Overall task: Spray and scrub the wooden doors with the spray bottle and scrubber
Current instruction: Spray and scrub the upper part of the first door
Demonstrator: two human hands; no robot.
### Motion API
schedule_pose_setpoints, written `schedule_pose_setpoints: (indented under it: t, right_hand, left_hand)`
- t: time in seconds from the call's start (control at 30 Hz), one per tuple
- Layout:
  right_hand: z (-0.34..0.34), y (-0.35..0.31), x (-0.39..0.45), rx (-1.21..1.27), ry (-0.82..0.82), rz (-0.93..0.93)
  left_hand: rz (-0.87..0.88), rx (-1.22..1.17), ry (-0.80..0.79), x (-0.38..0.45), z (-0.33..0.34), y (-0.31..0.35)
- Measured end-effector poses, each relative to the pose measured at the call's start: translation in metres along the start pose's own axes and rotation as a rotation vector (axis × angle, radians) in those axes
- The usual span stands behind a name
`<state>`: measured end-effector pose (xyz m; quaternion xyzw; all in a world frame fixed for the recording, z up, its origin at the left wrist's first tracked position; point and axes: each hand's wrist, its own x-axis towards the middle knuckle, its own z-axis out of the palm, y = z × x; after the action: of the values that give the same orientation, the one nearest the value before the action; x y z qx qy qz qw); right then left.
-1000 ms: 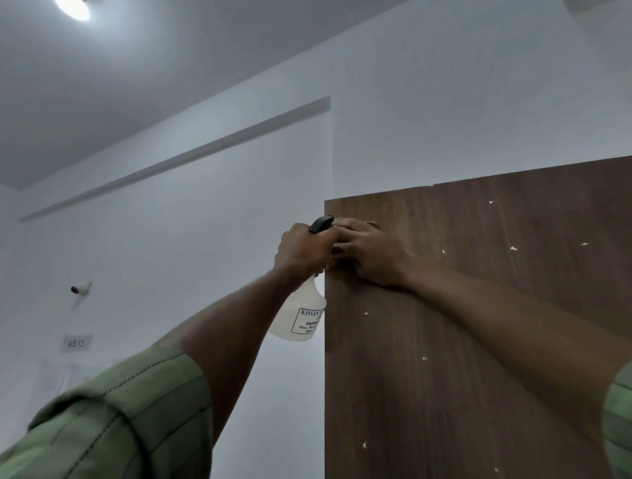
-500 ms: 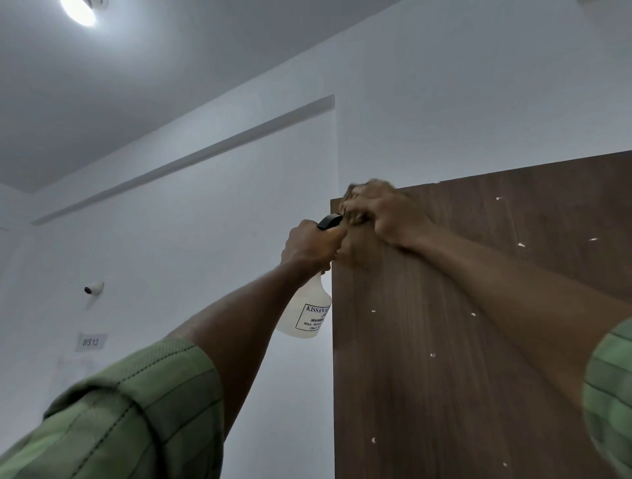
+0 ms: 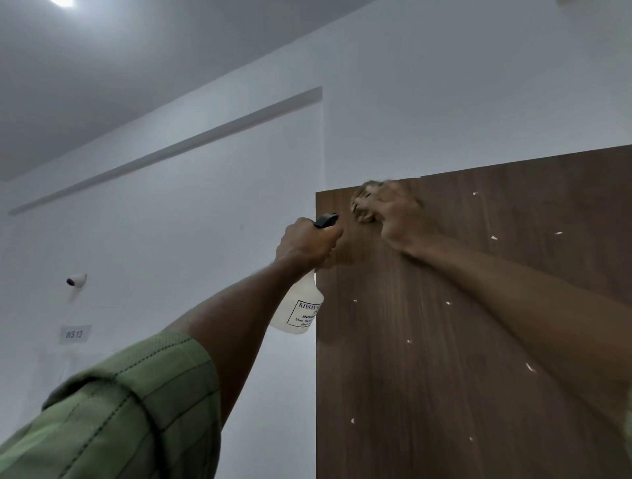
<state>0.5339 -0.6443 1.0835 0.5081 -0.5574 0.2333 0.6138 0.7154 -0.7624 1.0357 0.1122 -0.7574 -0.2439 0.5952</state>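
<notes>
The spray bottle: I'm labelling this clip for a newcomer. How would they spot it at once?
Find the dark wooden door. At its left edge, the left hand grips the spray bottle: translucent white, printed label, black nozzle, unlike the brownish scrubber.

Dim room, ceiling light [image 3: 63, 2] top left, right hand [image 3: 393, 212] motion-blurred

Right hand [image 3: 396, 215] with scrubber [image 3: 364, 205] now further right along door top [image 3: 478, 342].

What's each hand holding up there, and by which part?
The left hand grips the spray bottle by its neck, just under the black nozzle. The right hand presses a blurred scrubber against the wooden door; exactly where it holds it cannot be told.
</notes>
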Motion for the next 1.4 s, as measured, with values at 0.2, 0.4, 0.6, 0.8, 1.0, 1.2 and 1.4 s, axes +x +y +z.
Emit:
schedule_pose_setpoints:
  t: [0.2, 0.4, 0.6, 0.8, 1.0, 1.2, 1.4]
  right_hand:
    - [-0.007, 0.02, -0.017, 0.042, -0.156, -0.36]
    - [-0.002, 0.006, -0.016, 0.028, -0.019, -0.092]
    - [-0.033, 0.048, -0.024, 0.05, -0.12, -0.29]
    - [-0.027, 0.04, -0.046, 0.029, -0.035, -0.202]
    - [-0.06, 0.108, -0.032, 0.019, -0.112, -0.148]
    - [-0.061, 0.08, -0.083, 0.009, -0.13, -0.309]
    - [-0.085, 0.142, -0.047, 0.079, -0.05, -0.087]
  left_hand:
    - [0.015, -0.001, -0.014, 0.002, 0.018, 0.013]
    - [0.051, 0.038, -0.044, -0.003, 0.029, 0.019]
    - [0.068, 0.087, -0.091, -0.003, 0.037, 0.033]
    - [0.107, 0.106, -0.109, -0.011, 0.056, 0.055]
    - [0.113, 0.109, -0.109, -0.008, 0.074, 0.067]
    - [0.103, 0.111, -0.108, -0.01, 0.087, 0.078]
    - [0.081, 0.149, -0.11, -0.018, 0.105, 0.088]
